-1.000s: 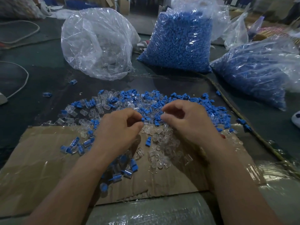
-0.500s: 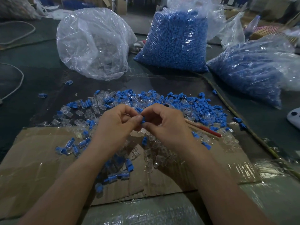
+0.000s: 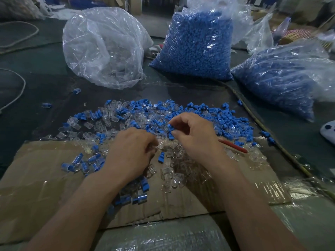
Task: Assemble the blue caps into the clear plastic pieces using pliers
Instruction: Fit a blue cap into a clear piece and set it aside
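Observation:
A heap of loose blue caps (image 3: 201, 113) mixed with clear plastic pieces (image 3: 112, 111) lies on the dark table and the cardboard sheet (image 3: 36, 171). My left hand (image 3: 130, 151) is curled over the pile, fingers closed around a clear piece that is mostly hidden. My right hand (image 3: 195, 136) is a little higher and to the right, pinching a blue cap (image 3: 170, 126) between thumb and forefinger. Red-handled pliers (image 3: 233, 146) lie just right of my right wrist. Several assembled pieces (image 3: 85, 163) lie left of my left hand.
A clear bag (image 3: 105, 46) of clear pieces stands behind the pile. Two bags of blue caps (image 3: 197, 44) (image 3: 282, 77) sit at the back and right. A cord (image 3: 241, 98) runs along the right side. A white object (image 3: 329, 131) is at the right edge.
My hands were touching at the fingertips half a second ago; now they have parted. The right hand has lifted up and right with a blue cap, the left has dropped onto the pile.

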